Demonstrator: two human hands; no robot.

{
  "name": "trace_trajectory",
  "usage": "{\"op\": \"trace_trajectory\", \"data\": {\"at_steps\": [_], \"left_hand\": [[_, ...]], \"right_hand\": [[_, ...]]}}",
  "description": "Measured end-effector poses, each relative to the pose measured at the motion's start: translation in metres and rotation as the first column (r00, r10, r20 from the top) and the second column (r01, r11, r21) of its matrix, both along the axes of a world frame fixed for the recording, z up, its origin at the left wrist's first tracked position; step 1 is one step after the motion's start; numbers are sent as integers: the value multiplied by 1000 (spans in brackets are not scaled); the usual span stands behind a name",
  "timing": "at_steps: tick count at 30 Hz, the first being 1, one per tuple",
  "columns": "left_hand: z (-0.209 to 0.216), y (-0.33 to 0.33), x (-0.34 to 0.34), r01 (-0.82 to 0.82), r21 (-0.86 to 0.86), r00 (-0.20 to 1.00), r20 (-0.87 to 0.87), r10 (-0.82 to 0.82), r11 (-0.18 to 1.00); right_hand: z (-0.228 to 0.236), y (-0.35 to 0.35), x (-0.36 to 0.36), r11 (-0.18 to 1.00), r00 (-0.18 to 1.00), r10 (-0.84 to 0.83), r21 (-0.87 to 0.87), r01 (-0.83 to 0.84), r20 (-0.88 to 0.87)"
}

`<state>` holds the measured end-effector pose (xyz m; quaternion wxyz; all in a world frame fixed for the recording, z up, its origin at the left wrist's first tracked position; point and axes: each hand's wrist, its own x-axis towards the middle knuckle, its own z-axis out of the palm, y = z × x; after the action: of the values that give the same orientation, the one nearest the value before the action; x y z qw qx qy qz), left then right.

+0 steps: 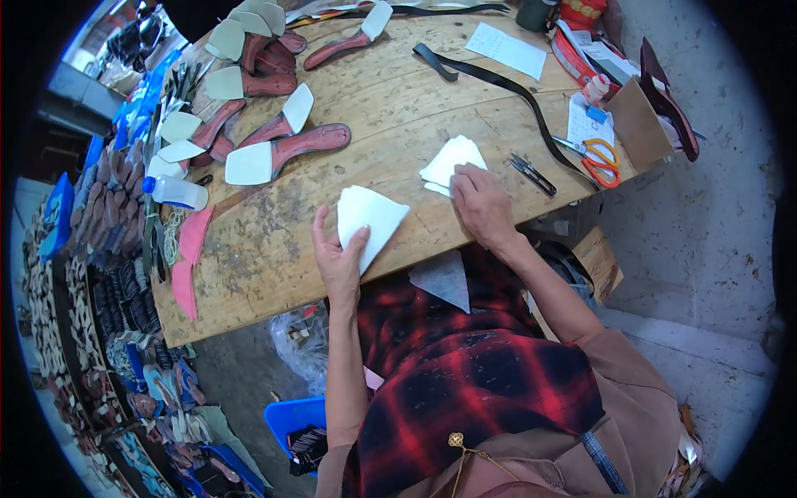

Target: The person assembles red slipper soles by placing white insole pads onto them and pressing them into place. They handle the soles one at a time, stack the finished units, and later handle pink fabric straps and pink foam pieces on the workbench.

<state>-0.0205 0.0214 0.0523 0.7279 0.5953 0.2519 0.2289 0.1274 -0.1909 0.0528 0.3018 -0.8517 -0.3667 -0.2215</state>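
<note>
My left hand (339, 261) grips a fan-shaped stack of white sheet pieces (372, 217) over the table's near edge, thumb on top. To its right, a second small pile of white pieces (452, 159) lies on the wooden table (398, 100). My right hand (483, 207) is at that pile's near right corner, its fingers curled and closed on the edge; how many pieces they pinch is hidden. A pale grey triangular piece (444, 282) rests on my checked apron (473, 373), below the table edge. Thread snips (532, 174) lie right of my right hand.
Reddish insoles with white ends (311, 143) crowd the table's far left. Pink pieces (195, 236) and a bottle (178, 192) lie near the left edge. Orange-handled scissors (599, 162), a black strap (506, 83) and a cardboard box (638, 124) are at right. A blue bin (278, 412) stands below.
</note>
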Motion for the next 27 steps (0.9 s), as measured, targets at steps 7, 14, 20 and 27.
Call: {"op": "trace_trajectory", "data": {"at_steps": [7, 14, 20, 27], "left_hand": [[-20, 21, 1, 91, -41, 996, 10, -91, 995], [19, 14, 3, 203, -145, 975, -66, -214, 968], [22, 2, 3, 539, -383, 818, 25, -575, 750], [10, 3, 45, 598, -722, 693, 247, -678, 348]], "right_hand": [[-7, -24, -12, 918, 972, 53, -372, -137, -227], [1, -66, -46, 925, 961, 240, -267, -269, -137], [76, -14, -48, 965, 986, 159, 217, -146, -41], [49, 1, -76, 940, 950, 312, -134, -313, -34]]}}
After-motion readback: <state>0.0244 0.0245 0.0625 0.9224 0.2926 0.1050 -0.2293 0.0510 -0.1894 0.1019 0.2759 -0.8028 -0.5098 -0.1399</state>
